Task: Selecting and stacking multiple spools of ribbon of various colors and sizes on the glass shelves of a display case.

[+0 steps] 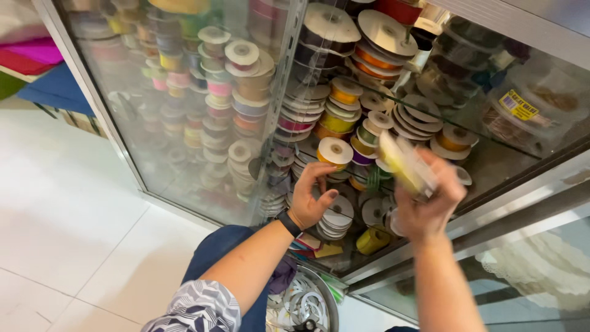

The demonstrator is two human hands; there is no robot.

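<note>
A glass display cabinet (184,154) holds stacks of ribbon spools in many colours. My left hand (312,198), with a dark band on its wrist, reaches into the open cabinet, and its spread fingers touch a stack of white spools (337,218) below a yellow-orange spool (335,151). My right hand (430,200) is raised in front of the shelf and grips a yellow ribbon spool (405,163), which is blurred by motion. A yellow roll (372,241) lies on the bottom shelf between my two arms.
A metal cabinet frame (516,197) runs along the right, with another glass panel below it. A round tin of ribbon pieces (307,304) sits by my knee. White floor tiles (67,233) spread to the left; coloured cloth (37,55) lies at the far left.
</note>
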